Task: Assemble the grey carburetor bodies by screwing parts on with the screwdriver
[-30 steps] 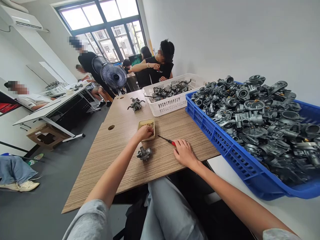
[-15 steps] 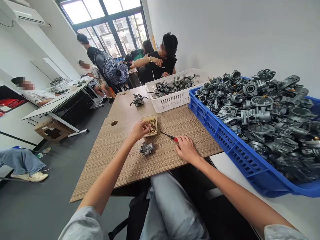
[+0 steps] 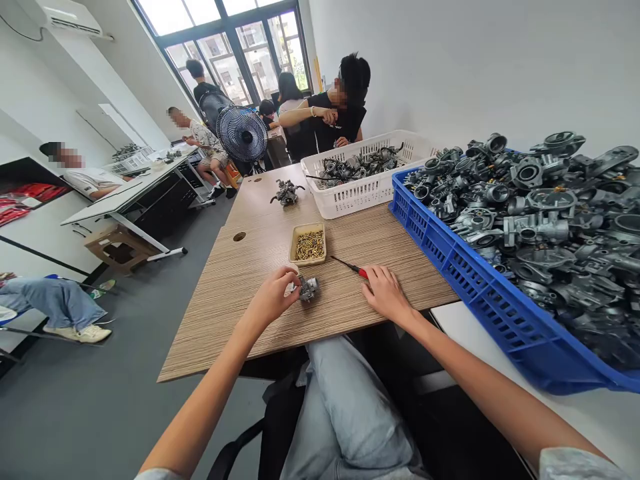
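My left hand (image 3: 273, 295) is at the left side of a small grey metal carburetor (image 3: 310, 288) on the table, its thumb and fingers closed in a pinch. Whatever sits between those fingertips is too small to make out. Under my right hand (image 3: 387, 293) lies a screwdriver (image 3: 361, 271) with a red handle and a dark shaft pointing to the upper left; my fingers are closed over the handle. Just beyond the carburetor is a cream tray (image 3: 292, 250) filled with small brass pieces (image 3: 310, 245).
Another carburetor (image 3: 287, 193) stands farther back on the wood-grain table (image 3: 225, 307). A white basket (image 3: 360, 200) and a blue crate (image 3: 450, 263), both holding many carburetors, line the right side. Across the table sits a person (image 3: 345, 113); a fan (image 3: 243, 133) stands behind.
My left hand has moved from the tray of brass pieces back toward me to the carburetor. My right hand stays on the screwdriver. The whole view has shifted slightly.
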A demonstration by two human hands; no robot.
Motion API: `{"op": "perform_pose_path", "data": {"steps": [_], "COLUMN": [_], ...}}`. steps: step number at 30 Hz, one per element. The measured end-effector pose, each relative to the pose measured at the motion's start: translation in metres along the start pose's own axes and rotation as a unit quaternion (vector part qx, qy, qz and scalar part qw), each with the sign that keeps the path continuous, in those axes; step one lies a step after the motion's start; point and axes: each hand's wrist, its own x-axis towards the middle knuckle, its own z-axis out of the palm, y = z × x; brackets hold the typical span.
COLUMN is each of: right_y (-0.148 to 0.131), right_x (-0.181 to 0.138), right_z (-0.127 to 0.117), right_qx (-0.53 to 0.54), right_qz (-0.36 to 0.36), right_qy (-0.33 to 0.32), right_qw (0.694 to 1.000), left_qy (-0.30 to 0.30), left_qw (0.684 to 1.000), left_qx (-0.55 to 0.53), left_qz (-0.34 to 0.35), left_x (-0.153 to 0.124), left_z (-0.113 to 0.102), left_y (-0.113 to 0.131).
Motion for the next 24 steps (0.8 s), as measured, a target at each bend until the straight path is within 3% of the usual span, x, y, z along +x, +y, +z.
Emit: {"op": "perform_pose_path", "data": {"steps": [10, 24], "right_y": [0.001, 0.001], "right_x": [0.001, 0.0], "right_z": [0.003, 0.003], "right_qx": [-0.006, -0.004], "right_qz": [-0.004, -0.002], "right_qy": [0.002, 0.0], "right_qw": [1.0, 1.0], "left_qy": [-0.014, 0.019], "left_qw": [1.0, 0.999], "left_qx": [0.025, -0.036], "left_qz": [0.0, 0.004], "left_x": [-0.006, -0.013], "left_z": [0.006, 0.024], "left_y": [-0.008, -0.023]}}
